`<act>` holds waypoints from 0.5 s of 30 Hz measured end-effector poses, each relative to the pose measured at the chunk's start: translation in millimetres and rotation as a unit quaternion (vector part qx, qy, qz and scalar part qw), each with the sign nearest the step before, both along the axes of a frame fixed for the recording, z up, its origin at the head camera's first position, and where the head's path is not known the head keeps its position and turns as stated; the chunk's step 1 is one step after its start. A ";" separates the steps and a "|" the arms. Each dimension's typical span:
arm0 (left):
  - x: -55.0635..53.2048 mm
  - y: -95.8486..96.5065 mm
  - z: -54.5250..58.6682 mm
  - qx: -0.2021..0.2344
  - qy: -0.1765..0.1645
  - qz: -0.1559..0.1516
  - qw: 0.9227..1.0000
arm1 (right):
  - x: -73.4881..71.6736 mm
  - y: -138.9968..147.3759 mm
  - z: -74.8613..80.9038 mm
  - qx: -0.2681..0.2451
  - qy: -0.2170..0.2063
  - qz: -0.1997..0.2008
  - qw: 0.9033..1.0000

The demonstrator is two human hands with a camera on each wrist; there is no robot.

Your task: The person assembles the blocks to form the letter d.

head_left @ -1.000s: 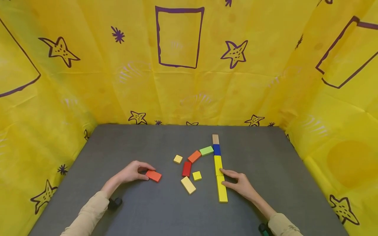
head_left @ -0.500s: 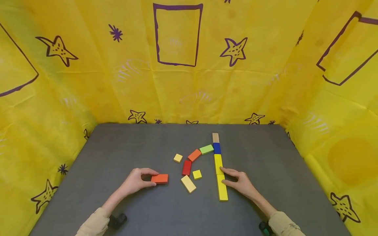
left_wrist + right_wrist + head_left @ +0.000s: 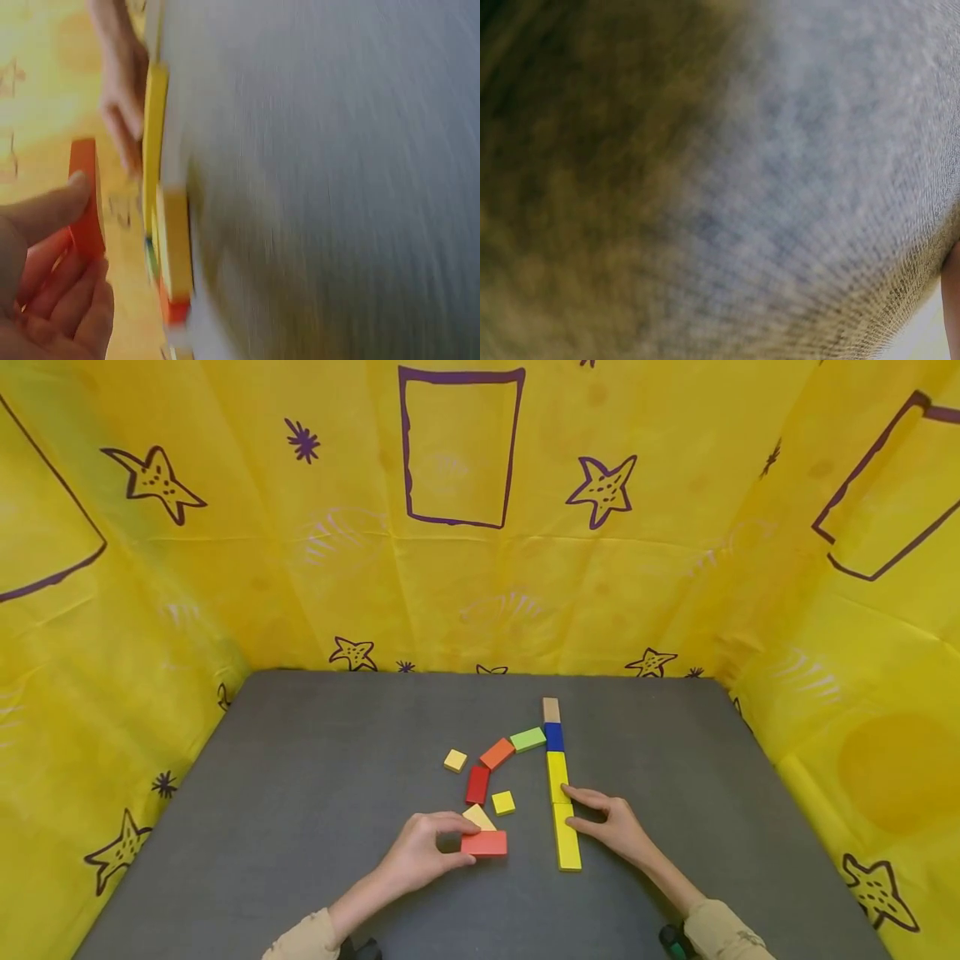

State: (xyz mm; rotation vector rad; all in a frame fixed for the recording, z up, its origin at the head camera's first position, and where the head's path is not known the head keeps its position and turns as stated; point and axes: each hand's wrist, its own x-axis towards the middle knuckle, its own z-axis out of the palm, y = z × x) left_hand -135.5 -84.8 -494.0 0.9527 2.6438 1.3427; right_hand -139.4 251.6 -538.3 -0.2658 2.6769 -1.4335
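My left hand (image 3: pixel 423 853) pinches an orange-red rectangular block (image 3: pixel 487 843) between thumb and fingers. The left wrist view shows that block (image 3: pixel 88 202) raised off the table. In the head view it overlaps the near end of a cream block (image 3: pixel 477 817). My right hand (image 3: pixel 615 827) touches the right side of two long yellow blocks, the upper one (image 3: pixel 557 775) and the lower one (image 3: pixel 567 847), with index finger and thumb. These lie end to end below a blue block (image 3: pixel 554 737) and a tan block (image 3: pixel 551 709). The right wrist view is mostly blurred cloth.
Left of the row, a green block (image 3: pixel 528 740), an orange block (image 3: pixel 497 754) and a red block (image 3: pixel 477 785) curve down toward the cream one. A small yellow square block (image 3: pixel 503 802) lies inside the curve, a pale yellow one (image 3: pixel 454 761) outside. Yellow cloth walls surround the grey table (image 3: pixel 330 735).
My left hand has carried the orange-red block rightward and a little nearer, from the left of the table to over the cream block. The right hand keeps its place at the yellow blocks.
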 end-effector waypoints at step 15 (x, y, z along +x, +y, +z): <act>35.4 54.4 -17.5 -0.088 0.019 -0.022 0.996 | 1.3 -0.5 1.0 -0.002 -0.007 -0.002 1.000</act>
